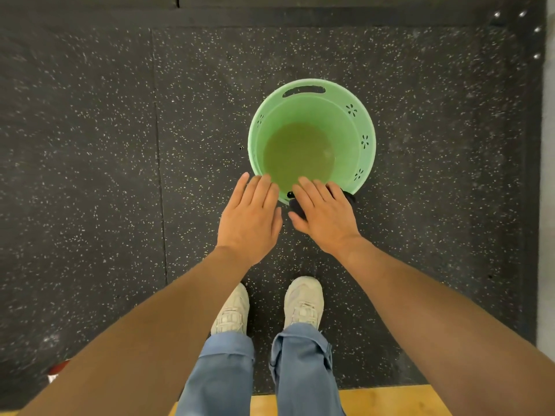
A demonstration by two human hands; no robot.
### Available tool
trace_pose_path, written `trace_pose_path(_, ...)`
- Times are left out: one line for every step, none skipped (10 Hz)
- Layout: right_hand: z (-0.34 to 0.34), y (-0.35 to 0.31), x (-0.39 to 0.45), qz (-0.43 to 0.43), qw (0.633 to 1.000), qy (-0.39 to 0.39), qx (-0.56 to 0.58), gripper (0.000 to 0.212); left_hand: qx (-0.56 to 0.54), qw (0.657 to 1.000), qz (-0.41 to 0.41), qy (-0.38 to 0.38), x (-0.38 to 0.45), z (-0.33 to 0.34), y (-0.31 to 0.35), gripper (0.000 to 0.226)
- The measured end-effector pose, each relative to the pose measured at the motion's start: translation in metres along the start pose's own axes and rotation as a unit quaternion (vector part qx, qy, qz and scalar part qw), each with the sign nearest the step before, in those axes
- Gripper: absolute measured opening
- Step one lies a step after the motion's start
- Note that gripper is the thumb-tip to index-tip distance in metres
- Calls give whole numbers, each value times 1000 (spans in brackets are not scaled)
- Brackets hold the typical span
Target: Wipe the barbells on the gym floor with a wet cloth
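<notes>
Green bucket [312,139], murky water, no legible label; left hand [250,217] flat; right hand [322,214] on dark cloth [350,197], grip unclear.

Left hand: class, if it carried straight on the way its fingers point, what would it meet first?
Probably the near rim of the green bucket: the left hand points forward and its fingertips already overlap that rim. How high above it they are is unclear from one view.

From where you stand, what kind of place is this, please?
Most likely a gym or training room. The floor is black speckled rubber laid in large mats with visible seams, and a strip of wooden floor borders it. A green bucket of murky water suggests cleaning. No barbells are in view.
</notes>
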State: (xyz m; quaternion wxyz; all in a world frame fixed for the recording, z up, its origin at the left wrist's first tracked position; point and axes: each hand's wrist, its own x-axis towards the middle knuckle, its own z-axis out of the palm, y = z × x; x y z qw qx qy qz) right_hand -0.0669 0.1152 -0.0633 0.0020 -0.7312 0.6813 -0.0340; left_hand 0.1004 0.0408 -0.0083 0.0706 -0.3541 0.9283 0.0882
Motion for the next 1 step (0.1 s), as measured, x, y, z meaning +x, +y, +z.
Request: trace_pose_path(-9, 5, -1, -9, 999, -31, 4, 55, 4, 1000, -7, 15, 2, -3, -2, 48)
